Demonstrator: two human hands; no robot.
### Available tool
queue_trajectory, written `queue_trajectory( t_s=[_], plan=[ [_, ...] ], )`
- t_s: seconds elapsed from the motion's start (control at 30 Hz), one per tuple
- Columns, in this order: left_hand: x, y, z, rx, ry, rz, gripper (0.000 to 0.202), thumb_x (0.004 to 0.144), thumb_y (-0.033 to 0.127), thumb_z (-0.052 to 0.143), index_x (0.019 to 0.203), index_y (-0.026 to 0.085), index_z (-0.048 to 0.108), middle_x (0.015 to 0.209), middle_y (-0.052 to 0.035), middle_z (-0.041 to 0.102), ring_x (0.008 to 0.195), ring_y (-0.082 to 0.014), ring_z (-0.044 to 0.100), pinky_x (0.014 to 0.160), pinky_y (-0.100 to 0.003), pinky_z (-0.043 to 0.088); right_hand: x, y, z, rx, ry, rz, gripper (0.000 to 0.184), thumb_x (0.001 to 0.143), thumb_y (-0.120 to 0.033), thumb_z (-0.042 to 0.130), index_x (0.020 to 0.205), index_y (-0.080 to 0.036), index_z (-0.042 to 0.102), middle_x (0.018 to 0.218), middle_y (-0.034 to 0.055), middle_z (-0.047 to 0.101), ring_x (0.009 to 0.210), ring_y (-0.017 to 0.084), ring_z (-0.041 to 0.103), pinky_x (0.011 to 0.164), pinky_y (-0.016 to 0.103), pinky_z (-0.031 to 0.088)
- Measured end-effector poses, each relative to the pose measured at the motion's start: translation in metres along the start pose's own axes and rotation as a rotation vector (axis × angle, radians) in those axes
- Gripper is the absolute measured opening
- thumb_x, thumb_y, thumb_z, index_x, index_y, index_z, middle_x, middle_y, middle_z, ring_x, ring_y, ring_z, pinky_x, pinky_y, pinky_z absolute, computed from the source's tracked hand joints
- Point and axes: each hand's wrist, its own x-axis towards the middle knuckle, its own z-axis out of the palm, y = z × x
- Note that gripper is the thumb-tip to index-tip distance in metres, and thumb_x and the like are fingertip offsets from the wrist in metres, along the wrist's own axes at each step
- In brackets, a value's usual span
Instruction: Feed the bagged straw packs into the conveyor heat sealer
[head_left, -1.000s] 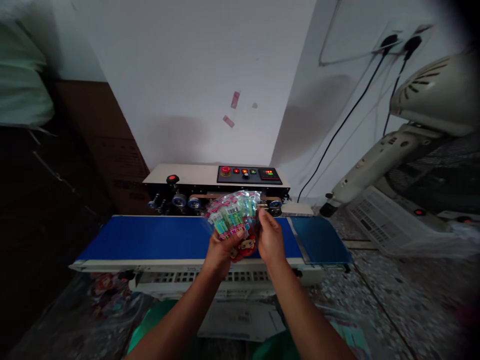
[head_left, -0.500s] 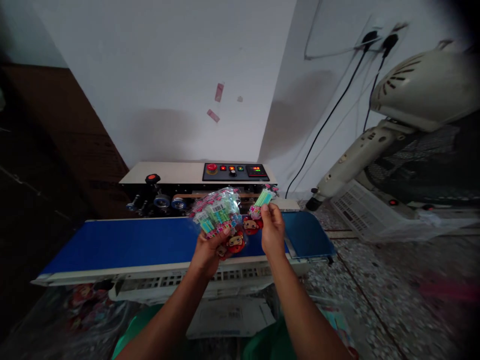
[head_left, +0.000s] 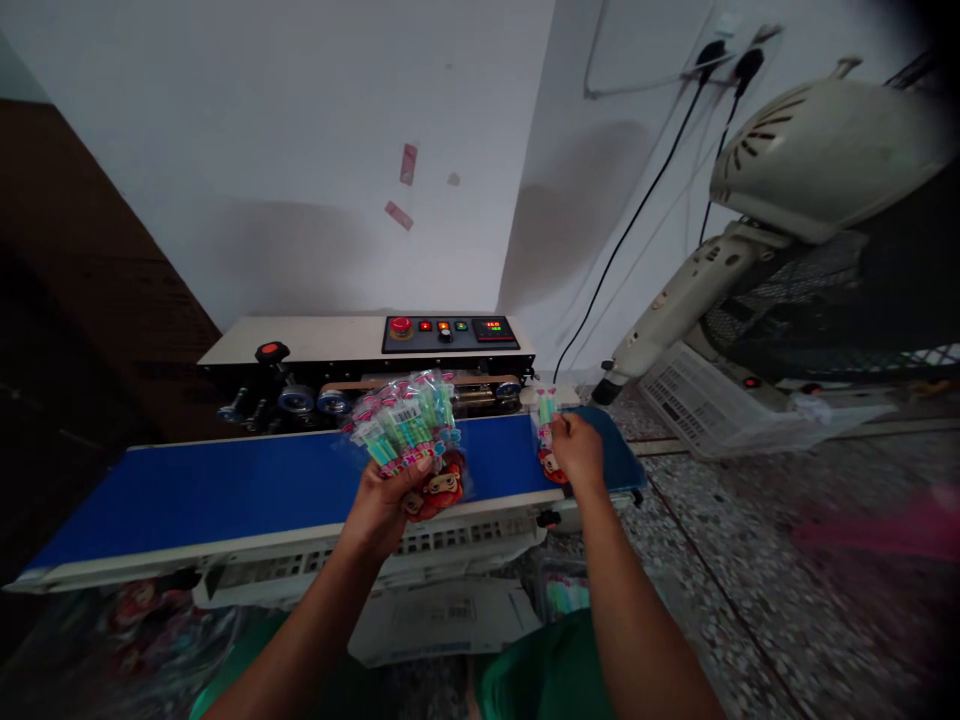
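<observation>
**Single packet (head_left: 546, 405) parted from bunch (head_left: 409, 430) at belt's right end**

Working from a distance, I have one clear packet apart from its fellows above the right end of the blue belt (head_left: 247, 480); whether it touches the surface, I cannot tell. By my judgement the work is at an early stage: one packet is separated, while several, overlapping in a fan, are left in the other grip. I cannot make out whether any is sealed. Behind them, the machine (head_left: 300, 340) shows lit buttons and a glowing display.

My left hand (head_left: 384, 498) is clamped on the bunch near the belt's middle, thumb pressed across the front, barcode and red-haired figures facing up. My right hand (head_left: 579, 452) is closed in a pinch, thumb and fingers together on the lone packet's right edge, its green sticks upright above another such figure.
</observation>
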Motion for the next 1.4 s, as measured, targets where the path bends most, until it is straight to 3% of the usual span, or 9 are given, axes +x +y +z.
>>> queue_trajectory(
  t_s=[0.23, 0.33, 0.43, 0.57, 0.73, 0.9, 1.1, 1.23, 1.4],
  plan=[
    [-0.003, -0.003, 0.001, -0.003, 0.003, -0.005, 0.029, 0.055, 0.031, 0.081, 0.070, 0.010, 0.067, 0.059, -0.0089, 0.068, 0.042, -0.0191, 0.060, 0.030, -0.020, 0.035, 0.004, -0.030, 0.014, -0.142, -0.127, -0.034, 0.036, 0.091, -0.036, 0.038, 0.091, -0.015, 0.067, 0.082, 0.0139, 0.069, 0.077, 0.021, 0.062, 0.061, 0.027, 0.033],
    [-0.001, -0.005, 0.000, -0.011, -0.003, -0.011, 0.032, 0.055, 0.032, 0.082, 0.074, 0.010, 0.067, 0.063, -0.0111, 0.069, 0.045, -0.0212, 0.062, 0.030, -0.021, 0.035, -0.004, -0.050, 0.012, -0.066, -0.061, -0.101, 0.035, 0.090, -0.038, 0.042, 0.099, -0.013, 0.065, 0.088, 0.0160, 0.068, 0.084, 0.024, 0.062, 0.067, 0.029, 0.037],
    [0.001, -0.005, -0.002, -0.019, -0.011, -0.015, 0.032, 0.056, 0.033, 0.081, 0.073, 0.011, 0.066, 0.061, -0.0100, 0.068, 0.044, -0.0213, 0.062, 0.030, -0.021, 0.034, -0.023, -0.073, 0.006, 0.294, -0.053, -0.228, 0.038, 0.089, -0.043, 0.044, 0.104, -0.016, 0.064, 0.095, 0.0118, 0.068, 0.087, 0.022, 0.060, 0.074, 0.029, 0.040],
    [0.001, -0.004, 0.000, -0.058, -0.032, -0.002, 0.030, 0.058, 0.031, 0.080, 0.075, 0.012, 0.064, 0.061, -0.0076, 0.068, 0.044, -0.0200, 0.062, 0.031, -0.021, 0.036, -0.052, -0.099, 0.008, 0.865, -0.342, -0.302, 0.039, 0.085, -0.050, 0.048, 0.099, -0.020, 0.068, 0.082, 0.0019, 0.067, 0.074, 0.017, 0.058, 0.068, 0.025, 0.042],
    [-0.001, -0.004, 0.003, -0.105, 0.039, 0.023, 0.035, 0.055, 0.025, 0.082, 0.082, 0.012, 0.064, 0.068, -0.0064, 0.070, 0.053, -0.0203, 0.065, 0.041, -0.025, 0.048, -0.059, -0.103, 0.019, 1.056, -0.105, -0.172, 0.035, 0.083, -0.048, 0.053, 0.088, -0.018, 0.068, 0.073, -0.0009, 0.062, 0.068, 0.014, 0.051, 0.064, 0.024, 0.039],
    [0.004, -0.008, -0.004, -0.079, 0.043, 0.008, 0.036, 0.053, 0.027, 0.083, 0.079, 0.013, 0.063, 0.069, -0.0079, 0.071, 0.053, -0.0233, 0.066, 0.037, -0.026, 0.047, -0.043, -0.086, 0.010, 0.888, 0.056, -0.139, 0.037, 0.088, -0.051, 0.041, 0.087, -0.018, 0.059, 0.067, -0.0023, 0.055, 0.061, 0.012, 0.046, 0.059, 0.022, 0.037],
    [0.004, -0.007, -0.003, -0.083, 0.047, -0.002, 0.038, 0.051, 0.026, 0.084, 0.081, 0.013, 0.064, 0.066, -0.0074, 0.070, 0.052, -0.0224, 0.066, 0.041, -0.026, 0.049, -0.015, -0.036, -0.001, 0.361, 0.183, -0.137, 0.036, 0.091, -0.042, 0.034, 0.088, -0.017, 0.060, 0.065, 0.0014, 0.057, 0.060, 0.015, 0.049, 0.059, 0.025, 0.033],
    [0.001, -0.004, 0.001, -0.084, 0.033, 0.006, 0.033, 0.052, 0.025, 0.084, 0.075, 0.012, 0.065, 0.064, -0.0072, 0.070, 0.050, -0.0212, 0.065, 0.040, -0.026, 0.049, 0.002, -0.010, 0.000, 0.033, 0.076, -0.056, 0.035, 0.091, -0.034, 0.033, 0.093, -0.014, 0.062, 0.076, 0.0096, 0.064, 0.069, 0.019, 0.056, 0.061, 0.027, 0.033],
    [0.001, -0.006, 0.000, -0.050, 0.032, -0.022, 0.036, 0.051, 0.027, 0.084, 0.079, 0.012, 0.065, 0.066, -0.0084, 0.070, 0.049, -0.0225, 0.064, 0.035, -0.026, 0.046, 0.006, -0.023, 0.011, -0.193, -0.066, 0.044, 0.036, 0.093, -0.032, 0.031, 0.101, -0.014, 0.062, 0.082, 0.0139, 0.067, 0.074, 0.021, 0.062, 0.061, 0.028, 0.034]
  ],
)
